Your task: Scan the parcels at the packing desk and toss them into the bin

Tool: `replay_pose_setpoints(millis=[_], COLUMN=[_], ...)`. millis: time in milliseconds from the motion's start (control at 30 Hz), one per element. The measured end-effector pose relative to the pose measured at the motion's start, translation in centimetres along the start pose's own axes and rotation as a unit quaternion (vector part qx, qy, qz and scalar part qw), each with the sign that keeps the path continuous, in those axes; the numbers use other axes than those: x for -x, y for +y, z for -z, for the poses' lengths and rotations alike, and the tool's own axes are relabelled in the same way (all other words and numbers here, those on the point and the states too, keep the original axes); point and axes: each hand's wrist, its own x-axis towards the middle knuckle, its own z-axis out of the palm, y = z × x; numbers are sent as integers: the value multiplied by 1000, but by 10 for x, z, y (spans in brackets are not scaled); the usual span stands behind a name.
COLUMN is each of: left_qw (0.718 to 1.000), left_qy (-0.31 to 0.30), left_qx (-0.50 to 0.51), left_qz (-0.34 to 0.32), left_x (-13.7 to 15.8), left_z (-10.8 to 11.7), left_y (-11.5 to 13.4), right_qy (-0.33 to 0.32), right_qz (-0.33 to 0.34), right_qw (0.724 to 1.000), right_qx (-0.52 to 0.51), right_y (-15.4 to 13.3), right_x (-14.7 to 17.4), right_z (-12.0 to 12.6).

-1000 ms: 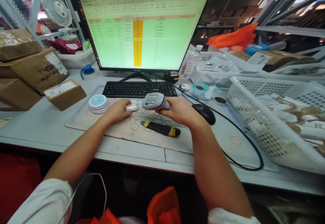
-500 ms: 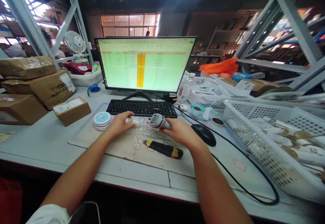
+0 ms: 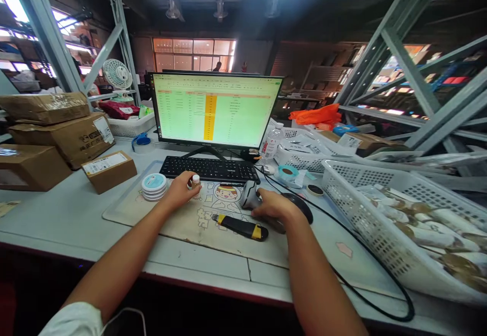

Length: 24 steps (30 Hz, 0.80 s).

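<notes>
Grey metal racking [image 3: 49,36] rises at both sides of a dim warehouse room, and a pale tabletop [image 3: 68,219] spreads out before me. At the far left sit stacked brown cardboard boxes [image 3: 61,135], with a small brown cardboard box [image 3: 114,174] bearing a white label just beside them. Behind, a round white fan [image 3: 117,74] stands above a white plastic basket [image 3: 131,126].

Next comes a short stack of round white containers [image 3: 154,192] topped by a light-blue label, on a cream printed desk mat [image 3: 171,228]. Just right of it, my left hand [image 3: 178,190] has its thumb and fingers closed around a tiny white-capped bottle [image 3: 195,179], which stands upright over the mat, near the front edge of a black keyboard [image 3: 209,168]. Beyond is a wide black-framed monitor [image 3: 182,115] showing a green-tinted spreadsheet.

Nearer me, a black-and-yellow utility knife [image 3: 241,227] lies on the mat. Right of centre, a grey handheld scanner [image 3: 248,196] rests under my right hand [image 3: 276,206]; its fingers curl loosely there, but I cannot tell how firmly they grip. A black computer mouse [image 3: 303,209] is just beyond that hand. At the right, a white perforated plastic basket [image 3: 365,224] holds many white-wrapped pieces, and a black cable [image 3: 407,295] loops before it.
</notes>
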Motion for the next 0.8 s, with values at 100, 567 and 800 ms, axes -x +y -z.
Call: replay_pose_setpoints(millis=[100,567,800], left_qw=[999,961,964], left_qy=[-41,-24,-6], left_qx=[-1,-239,-233], left_qz=[16,139,131], left_x=[0,39,48], left_z=[-3,86,76], left_y=[5,-79,-76], right_qy=[31,320,321], right_qz=[3,69,81], right_qw=[998,940,939], right_qx=[-57,-97,-97], right_y=[10,144,155], right_x=[-4,-12,-22], right_z=[2,-61,-68])
